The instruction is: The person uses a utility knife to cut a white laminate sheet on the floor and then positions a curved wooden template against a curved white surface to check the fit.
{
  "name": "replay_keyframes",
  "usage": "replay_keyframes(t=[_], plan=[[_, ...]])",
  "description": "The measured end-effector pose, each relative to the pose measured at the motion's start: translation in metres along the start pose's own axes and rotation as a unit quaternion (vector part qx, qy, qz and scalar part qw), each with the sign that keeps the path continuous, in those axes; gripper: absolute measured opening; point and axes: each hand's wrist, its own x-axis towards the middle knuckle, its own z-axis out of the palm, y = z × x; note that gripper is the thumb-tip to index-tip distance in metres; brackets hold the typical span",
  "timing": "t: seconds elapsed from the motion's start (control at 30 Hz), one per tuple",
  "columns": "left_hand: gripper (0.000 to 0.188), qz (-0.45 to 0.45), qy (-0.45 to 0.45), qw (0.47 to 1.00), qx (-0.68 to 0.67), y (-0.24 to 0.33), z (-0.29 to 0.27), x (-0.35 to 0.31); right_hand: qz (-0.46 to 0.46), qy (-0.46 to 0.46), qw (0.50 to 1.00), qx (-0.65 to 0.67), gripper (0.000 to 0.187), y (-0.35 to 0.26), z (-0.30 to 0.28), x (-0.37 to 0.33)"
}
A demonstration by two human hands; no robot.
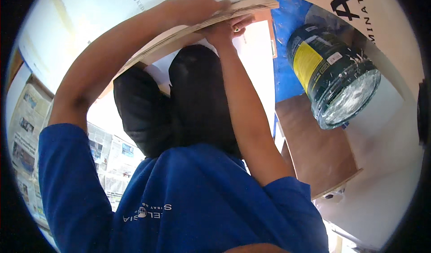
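Note:
A long plywood board (265,3) with layered edges lies slantwise across my black-clad knees. My left hand (193,7) is closed over its upper face near the right end, with most of the fingers out of sight. Below the same end, my right hand (224,32) presses against the underside, its fingers bent and partly hidden by the board. Whether a small thing is also between the right fingers is too unclear to make out.
To the right, a dark green bucket (327,69) with a yellow label and white-smeared lid stands near a blue surface (287,80). A brown wooden panel (314,138) is below it. Newspaper sheets (31,136) cover the left side; a white panel (103,10) is ahead.

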Motion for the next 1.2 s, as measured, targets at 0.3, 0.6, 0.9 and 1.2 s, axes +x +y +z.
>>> replay_keyframes(t=[0.3,0.6,0.9,1.2], plan=[[0.075,-0.099,-0.064,0.993,0.006,-0.054,0.06,-0.157,0.065,-0.075,0.995,0.031,0.103,-0.006,-0.012,-0.001],[0.068,-0.066,0.017,0.998,-0.004,0.007,-0.018,-0.081,0.054,0.01,0.998,0.016,0.09,-0.017,-0.032,-0.02],[0.05,0.02,0.125,0.988,-0.091,0.027,-0.015,0.067,-0.006,-0.03,0.999,0.04,0.084,-0.03,-0.044,-0.014],[0.045,-0.032,0.06,0.992,-0.103,0.024,-0.021,0.066,0.048,0.012,0.999,0.015,0.082,-0.045,-0.058,-0.018]])
